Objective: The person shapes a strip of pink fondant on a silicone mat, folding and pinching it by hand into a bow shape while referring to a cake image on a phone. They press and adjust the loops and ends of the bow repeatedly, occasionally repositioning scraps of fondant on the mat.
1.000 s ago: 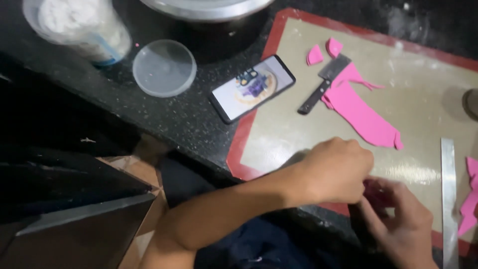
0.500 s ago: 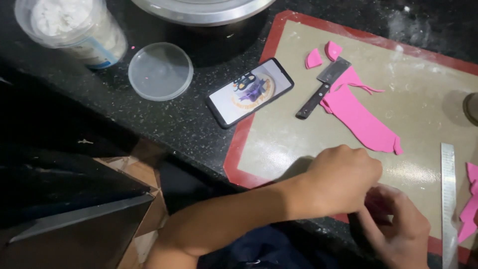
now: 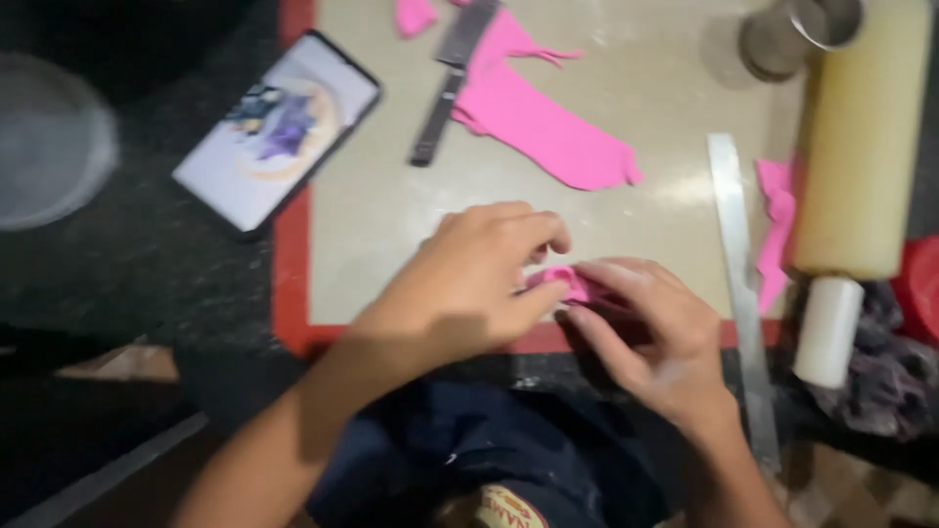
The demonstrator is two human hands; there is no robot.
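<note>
While both hands meet at the near edge of the mat, the left hand (image 3: 469, 284) curls its fingers and pinches a small pink piece of fondant (image 3: 562, 284) from the left, and the right hand (image 3: 655, 337) closes its fingertips on the same piece from the right, so the piece sits between the two, just above the red border of the baking mat (image 3: 391, 215). Right of the hands, a metal ruler (image 3: 738, 264) runs from near to far, with a pale rolling pin (image 3: 856, 147) beyond it on the right. Farther off lies a larger pink sheet (image 3: 543, 127), a knife (image 3: 445, 83) touching its left side. A phone (image 3: 279, 127) rests on the dark counter, just left of the mat, its screen lit. A metal cup (image 3: 797, 34) stands at the far right.
</note>
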